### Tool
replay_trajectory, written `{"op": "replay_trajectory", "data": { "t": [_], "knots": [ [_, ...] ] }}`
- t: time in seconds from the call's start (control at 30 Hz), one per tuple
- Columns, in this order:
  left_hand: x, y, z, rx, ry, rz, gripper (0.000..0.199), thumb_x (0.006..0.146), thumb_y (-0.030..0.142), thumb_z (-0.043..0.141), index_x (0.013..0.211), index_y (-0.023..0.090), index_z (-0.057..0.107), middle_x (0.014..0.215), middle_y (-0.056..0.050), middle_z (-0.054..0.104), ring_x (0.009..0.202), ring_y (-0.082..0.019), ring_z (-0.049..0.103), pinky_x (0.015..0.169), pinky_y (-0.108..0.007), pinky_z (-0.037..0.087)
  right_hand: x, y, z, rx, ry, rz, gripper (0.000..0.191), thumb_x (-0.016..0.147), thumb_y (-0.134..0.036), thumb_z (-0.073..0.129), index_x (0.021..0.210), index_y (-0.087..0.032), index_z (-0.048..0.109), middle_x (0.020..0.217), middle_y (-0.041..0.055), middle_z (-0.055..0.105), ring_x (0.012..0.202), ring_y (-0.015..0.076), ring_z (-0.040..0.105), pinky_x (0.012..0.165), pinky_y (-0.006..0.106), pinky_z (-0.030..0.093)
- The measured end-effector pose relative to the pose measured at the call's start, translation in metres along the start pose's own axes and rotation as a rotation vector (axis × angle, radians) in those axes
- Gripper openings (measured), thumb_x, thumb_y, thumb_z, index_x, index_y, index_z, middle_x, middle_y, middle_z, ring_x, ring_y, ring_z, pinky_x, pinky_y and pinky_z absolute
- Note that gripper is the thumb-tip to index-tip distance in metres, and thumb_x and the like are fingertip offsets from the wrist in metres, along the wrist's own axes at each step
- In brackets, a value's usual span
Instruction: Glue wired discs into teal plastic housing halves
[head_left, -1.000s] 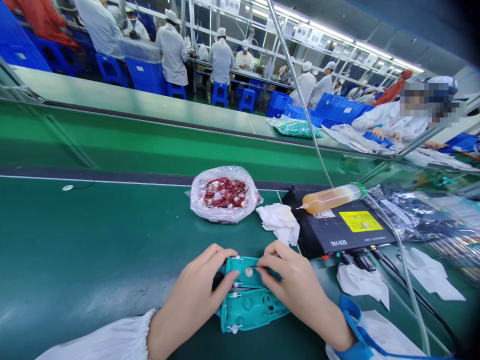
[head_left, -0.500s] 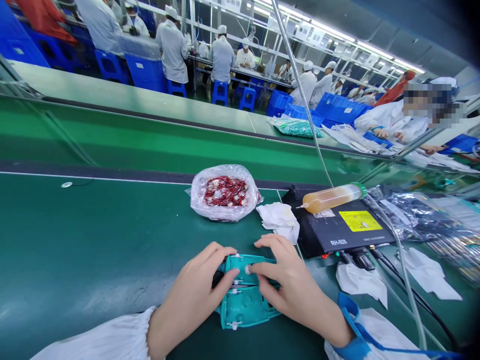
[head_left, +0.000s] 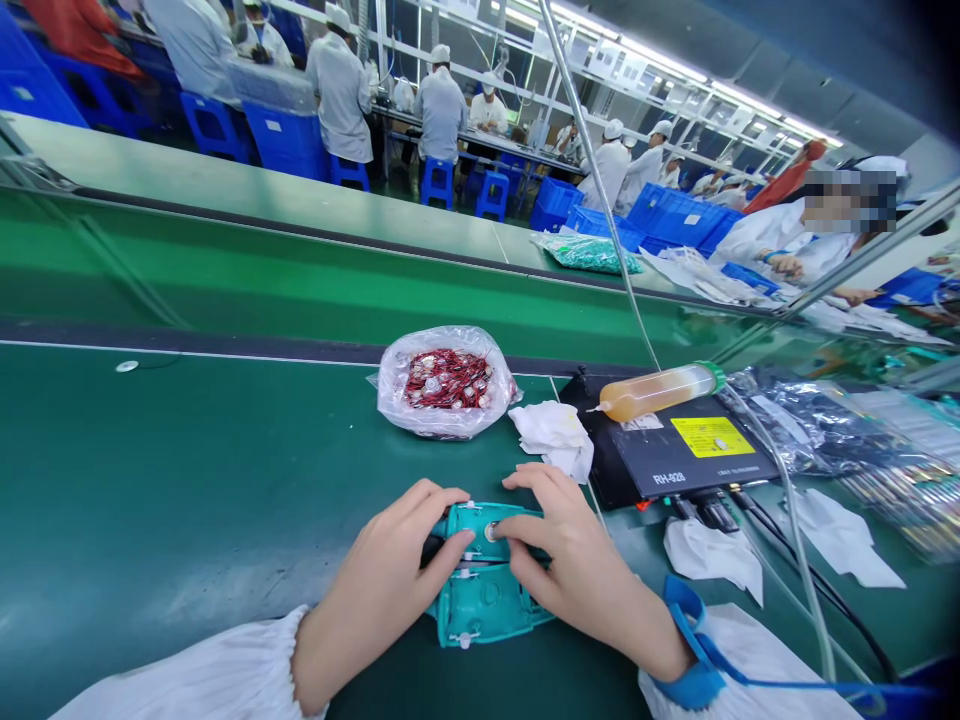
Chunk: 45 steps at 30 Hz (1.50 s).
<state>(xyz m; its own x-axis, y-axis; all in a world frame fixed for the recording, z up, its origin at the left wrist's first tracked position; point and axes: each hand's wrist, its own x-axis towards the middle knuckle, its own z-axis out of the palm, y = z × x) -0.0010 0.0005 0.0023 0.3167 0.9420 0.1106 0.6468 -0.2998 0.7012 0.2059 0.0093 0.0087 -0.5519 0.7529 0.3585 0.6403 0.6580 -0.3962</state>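
Observation:
Two teal plastic shells lie side by side on the bench, an upper shell (head_left: 474, 517) and a lower shell (head_left: 480, 605). My left hand (head_left: 401, 550) grips the left end of the upper shell between thumb and fingers. Inside that shell sits a small round metallic disc (head_left: 491, 531). A fingertip of my right hand (head_left: 562, 545) presses on the disc, while its other fingers are spread apart. Part of that hand covers the right ends of both shells. Small white pieces show along the shells' left edges.
Behind the shells stands a clear plastic bag (head_left: 390, 385) of red-wired discs. To the right are crumpled white tissue (head_left: 551, 435), a black RH-928 box (head_left: 637, 460) and an amber-filled syringe (head_left: 660, 392). Cables (head_left: 799, 560) run down the right. A co-worker (head_left: 780, 235) sits across the bench.
The whole view has shifted slightly. Both hands keep nearly the same pose on the teal shells, with the right fingertip still at the disc.

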Motion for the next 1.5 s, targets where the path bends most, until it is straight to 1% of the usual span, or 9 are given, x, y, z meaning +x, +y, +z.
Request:
{"op": "replay_trajectory", "data": {
  "t": [0.17,0.37,0.57,0.83,1.0,1.13,1.2,1.4,1.5],
  "knots": [
    [0.0005,0.0018,-0.0017,0.022,0.006,0.000,0.022,0.090,0.031,0.047,0.106,0.024,0.060,0.093,-0.002,0.063,0.075,-0.018,0.064,0.065,-0.029,0.051,0.0020,0.0024,-0.0024,0.115,0.074,0.025,0.021,0.083,-0.008,0.050,0.089,-0.020,0.066,0.111,0.0112,0.052,0.108,0.0266,0.049,0.088,0.046,0.046],
    [0.0005,0.0014,-0.0010,0.025,0.020,0.012,0.022,0.089,0.030,0.048,0.106,0.023,0.060,0.093,-0.003,0.065,0.080,-0.019,0.065,0.069,-0.030,0.052,0.0019,0.0007,0.0010,0.018,0.006,0.001,0.021,0.081,-0.008,0.051,0.086,-0.021,0.067,0.112,0.0105,0.051,0.109,0.0285,0.047,0.088,0.049,0.044],
    [0.0014,0.0019,-0.0014,0.037,0.030,0.020,0.023,0.090,0.032,0.046,0.106,0.024,0.061,0.093,-0.003,0.066,0.079,-0.019,0.065,0.068,-0.029,0.052,0.0018,-0.0021,0.0028,-0.057,0.025,-0.021,0.022,0.078,-0.006,0.052,0.083,-0.020,0.068,0.109,0.0112,0.052,0.112,0.0304,0.045,0.090,0.052,0.042],
    [0.0023,0.0024,-0.0018,0.048,0.039,0.027,0.022,0.088,0.032,0.048,0.104,0.024,0.061,0.087,-0.001,0.065,0.072,-0.018,0.064,0.063,-0.028,0.051,0.0002,0.0065,0.0011,0.094,0.089,0.013,0.021,0.082,-0.011,0.052,0.089,-0.023,0.068,0.114,0.0093,0.054,0.111,0.0265,0.049,0.091,0.047,0.045],
    [0.0013,0.0021,-0.0020,0.052,0.036,0.019,0.023,0.089,0.032,0.048,0.106,0.025,0.061,0.086,-0.001,0.064,0.068,-0.017,0.063,0.061,-0.027,0.051,0.0008,0.0049,-0.0012,0.047,0.069,-0.018,0.023,0.080,-0.008,0.051,0.087,-0.022,0.068,0.115,0.0099,0.052,0.111,0.0281,0.047,0.092,0.050,0.042],
    [0.0013,0.0026,-0.0025,0.036,0.035,0.009,0.023,0.089,0.032,0.047,0.106,0.025,0.062,0.088,-0.001,0.064,0.069,-0.016,0.063,0.060,-0.026,0.050,0.0011,0.0018,0.0004,-0.042,0.010,-0.035,0.023,0.078,-0.008,0.052,0.086,-0.023,0.068,0.113,0.0098,0.052,0.114,0.0293,0.046,0.098,0.058,0.034],
    [0.0018,0.0029,-0.0024,0.027,0.030,0.001,0.023,0.089,0.033,0.047,0.105,0.025,0.062,0.089,-0.001,0.065,0.070,-0.017,0.063,0.060,-0.026,0.050,0.0012,0.0002,0.0017,-0.076,0.005,-0.025,0.022,0.078,-0.008,0.053,0.085,-0.023,0.068,0.113,0.0097,0.053,0.116,0.0304,0.045,0.100,0.061,0.031],
    [0.0021,0.0026,-0.0014,0.021,0.037,-0.007,0.023,0.088,0.033,0.047,0.104,0.025,0.062,0.088,-0.001,0.065,0.069,-0.017,0.063,0.060,-0.026,0.050,0.0004,-0.0032,0.0064,-0.035,0.041,0.051,0.022,0.080,-0.009,0.051,0.083,-0.022,0.068,0.116,0.0112,0.055,0.121,0.0326,0.042,0.099,0.063,0.032],
    [0.0020,0.0019,-0.0007,0.026,0.040,0.002,0.022,0.089,0.033,0.048,0.104,0.025,0.062,0.088,-0.001,0.064,0.069,-0.016,0.063,0.060,-0.026,0.050,0.0000,-0.0004,0.0064,0.052,0.076,0.066,0.024,0.081,-0.009,0.049,0.084,-0.022,0.068,0.119,0.0109,0.055,0.120,0.0309,0.044,0.097,0.058,0.038]
  ]
}}
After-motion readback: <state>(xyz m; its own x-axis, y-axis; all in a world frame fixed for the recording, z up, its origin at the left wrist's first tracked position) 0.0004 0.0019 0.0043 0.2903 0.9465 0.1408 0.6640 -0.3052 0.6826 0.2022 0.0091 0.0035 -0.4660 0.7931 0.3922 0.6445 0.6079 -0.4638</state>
